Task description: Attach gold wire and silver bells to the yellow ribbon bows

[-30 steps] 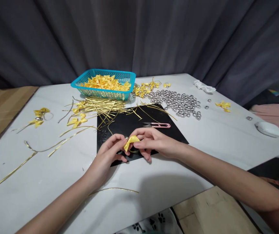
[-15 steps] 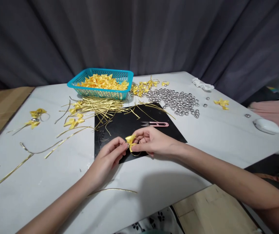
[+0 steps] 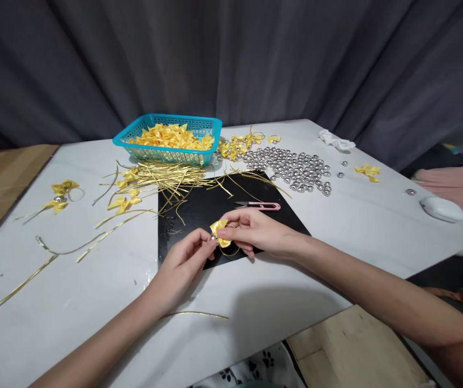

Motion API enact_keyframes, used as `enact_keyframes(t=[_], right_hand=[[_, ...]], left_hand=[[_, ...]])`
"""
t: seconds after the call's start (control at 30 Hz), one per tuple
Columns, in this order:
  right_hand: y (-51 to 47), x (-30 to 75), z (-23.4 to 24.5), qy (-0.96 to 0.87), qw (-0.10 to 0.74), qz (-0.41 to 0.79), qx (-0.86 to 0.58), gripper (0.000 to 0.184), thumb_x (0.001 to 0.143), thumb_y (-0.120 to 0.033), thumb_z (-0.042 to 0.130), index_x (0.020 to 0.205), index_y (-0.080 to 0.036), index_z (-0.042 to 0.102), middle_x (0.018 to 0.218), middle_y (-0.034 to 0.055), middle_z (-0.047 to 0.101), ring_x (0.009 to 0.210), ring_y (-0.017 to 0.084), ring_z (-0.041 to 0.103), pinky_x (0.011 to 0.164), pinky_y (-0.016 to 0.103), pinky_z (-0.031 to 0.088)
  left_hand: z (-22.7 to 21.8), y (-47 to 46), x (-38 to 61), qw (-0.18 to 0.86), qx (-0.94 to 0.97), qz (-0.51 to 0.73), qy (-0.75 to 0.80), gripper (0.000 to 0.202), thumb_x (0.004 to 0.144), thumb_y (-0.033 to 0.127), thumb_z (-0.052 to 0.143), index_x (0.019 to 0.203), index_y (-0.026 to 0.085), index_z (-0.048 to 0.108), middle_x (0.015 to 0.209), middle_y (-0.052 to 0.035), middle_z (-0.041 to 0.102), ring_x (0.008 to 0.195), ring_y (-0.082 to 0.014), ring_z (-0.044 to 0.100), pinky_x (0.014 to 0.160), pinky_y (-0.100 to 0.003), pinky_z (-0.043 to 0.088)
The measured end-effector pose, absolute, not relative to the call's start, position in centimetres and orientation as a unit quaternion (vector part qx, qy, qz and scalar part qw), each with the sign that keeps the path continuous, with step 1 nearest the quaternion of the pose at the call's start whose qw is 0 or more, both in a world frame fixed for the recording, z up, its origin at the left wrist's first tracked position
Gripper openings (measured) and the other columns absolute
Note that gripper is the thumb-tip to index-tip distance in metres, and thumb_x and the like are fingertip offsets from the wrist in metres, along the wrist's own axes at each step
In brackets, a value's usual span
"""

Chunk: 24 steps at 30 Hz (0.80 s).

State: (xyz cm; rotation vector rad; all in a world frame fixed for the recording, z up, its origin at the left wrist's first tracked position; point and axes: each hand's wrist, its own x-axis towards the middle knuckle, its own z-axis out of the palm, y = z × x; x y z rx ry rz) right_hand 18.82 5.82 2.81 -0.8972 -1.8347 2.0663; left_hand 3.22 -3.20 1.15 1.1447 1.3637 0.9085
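Note:
Over the black mat (image 3: 191, 215), my right hand (image 3: 255, 231) pinches a yellow ribbon bow (image 3: 222, 236), with its thumb lying across the bow. My left hand (image 3: 188, 258) has thumb and forefinger closed on a small silver bell (image 3: 214, 240) at the bow's left side. A thin gold cord loops below the bow. Just beyond my right hand, pink-handled thread snips (image 3: 269, 206) lie on the mat. How the bell and bow are joined is hidden by my fingers.
A turquoise basket (image 3: 158, 154) of yellow bows stands at the back. Gold cords (image 3: 174, 175) lie before it, and many silver bells (image 3: 291, 166) are spread to its right. Loose bows (image 3: 124, 202) lie at left. A white computer mouse (image 3: 442, 209) sits near the right edge.
The bow has turned so its face shows more, and my right thumb has moved up onto it. My left fingers have shifted slightly right, and the bell shows more clearly.

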Motion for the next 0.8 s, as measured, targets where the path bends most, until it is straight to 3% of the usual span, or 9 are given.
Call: enact_keyframes(t=[0.47, 0.8], right_hand=[[6.21, 18.81, 3.21, -0.675, 0.116, 0.657, -0.315, 0.016, 0.085, -0.026, 0.055, 0.089, -0.011, 0.059, 0.057, -0.0062, 0.05, 0.036, 0.001, 0.039, 0.032, 0.012, 0.035], [6.64, 18.93, 2.87, -0.687, 0.12, 0.653, -0.296, 0.017, 0.086, -0.027, 0.052, 0.084, -0.011, 0.059, 0.059, -0.0051, 0.051, 0.036, 0.001, 0.039, 0.033, 0.013, 0.034]], left_hand=[[1.39, -3.39, 3.22, 0.545, 0.474, 0.385, 0.574, 0.029, 0.086, 0.045, 0.048, 0.071, 0.02, 0.049, 0.064, 0.0042, 0.046, 0.051, -0.0095, 0.033, 0.048, -0.023, 0.025], [0.96, -3.56, 3.04, 0.532, 0.507, 0.366, 0.57, 0.033, 0.088, 0.047, 0.043, 0.071, 0.02, 0.051, 0.064, 0.0037, 0.047, 0.054, -0.0107, 0.036, 0.051, -0.025, 0.027]])
